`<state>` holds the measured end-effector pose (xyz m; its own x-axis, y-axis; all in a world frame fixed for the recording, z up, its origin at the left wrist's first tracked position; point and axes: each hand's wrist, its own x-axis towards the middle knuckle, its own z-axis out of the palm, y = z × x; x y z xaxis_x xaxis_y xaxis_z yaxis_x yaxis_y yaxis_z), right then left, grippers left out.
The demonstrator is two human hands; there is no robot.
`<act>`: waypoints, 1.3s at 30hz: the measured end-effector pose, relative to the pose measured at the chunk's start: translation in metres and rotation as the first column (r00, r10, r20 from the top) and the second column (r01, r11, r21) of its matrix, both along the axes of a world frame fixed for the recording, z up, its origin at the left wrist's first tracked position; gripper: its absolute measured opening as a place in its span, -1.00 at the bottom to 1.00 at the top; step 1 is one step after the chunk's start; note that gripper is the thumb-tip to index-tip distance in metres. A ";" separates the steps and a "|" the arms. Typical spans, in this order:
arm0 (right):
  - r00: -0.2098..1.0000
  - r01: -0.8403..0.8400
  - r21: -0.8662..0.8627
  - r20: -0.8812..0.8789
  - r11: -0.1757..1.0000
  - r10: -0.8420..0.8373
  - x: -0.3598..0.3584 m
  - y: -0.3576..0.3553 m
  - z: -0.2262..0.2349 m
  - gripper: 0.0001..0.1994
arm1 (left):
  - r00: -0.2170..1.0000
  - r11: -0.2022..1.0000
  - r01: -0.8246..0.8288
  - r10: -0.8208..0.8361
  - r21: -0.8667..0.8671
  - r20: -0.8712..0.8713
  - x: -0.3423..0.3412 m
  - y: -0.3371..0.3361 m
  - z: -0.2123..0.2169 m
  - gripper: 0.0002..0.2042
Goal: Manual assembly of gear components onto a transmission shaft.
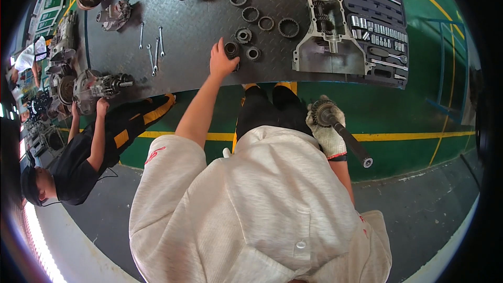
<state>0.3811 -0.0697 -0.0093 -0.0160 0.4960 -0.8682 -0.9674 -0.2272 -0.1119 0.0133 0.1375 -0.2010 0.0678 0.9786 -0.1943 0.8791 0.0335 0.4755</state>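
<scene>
My bare left hand (222,62) reaches over the near edge of the table. Its fingers and thumb close around a dark ring-shaped gear part (230,49) at the tabletop; whether it is lifted I cannot tell. Just right of it lie a small gear with a hub (253,53) and a toothed gear (243,35). In front of the table, at the right of my body, my gloved right hand (327,118) holds a gear shaft (350,141). The shaft's gear end rests in the glove, and its bare rod points toward the lower right.
Several toothed rings (250,14) lie farther back. An open gearbox housing (331,36) and a socket set case (380,31) occupy the table's right side. Wrenches (155,52) lie left. A co-worker (78,162) handles a gearbox assembly (97,86) at the far left.
</scene>
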 end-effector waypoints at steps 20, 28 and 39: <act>0.973 -0.118 0.097 0.210 0.988 0.096 -0.026 0.002 -0.008 -0.68 | 0.736 0.982 0.114 -0.186 0.151 0.651 0.105 -0.071 0.294 -0.37; 0.982 -0.186 0.556 0.086 0.810 0.166 -0.044 0.014 0.012 -0.73 | 0.416 0.738 0.401 -0.675 0.543 0.610 0.154 -0.096 0.383 -0.32; 0.948 -0.305 0.435 0.228 0.847 0.224 -0.050 0.003 0.005 -0.73 | 0.312 0.650 0.358 -0.760 0.670 0.570 0.162 -0.109 0.400 -0.31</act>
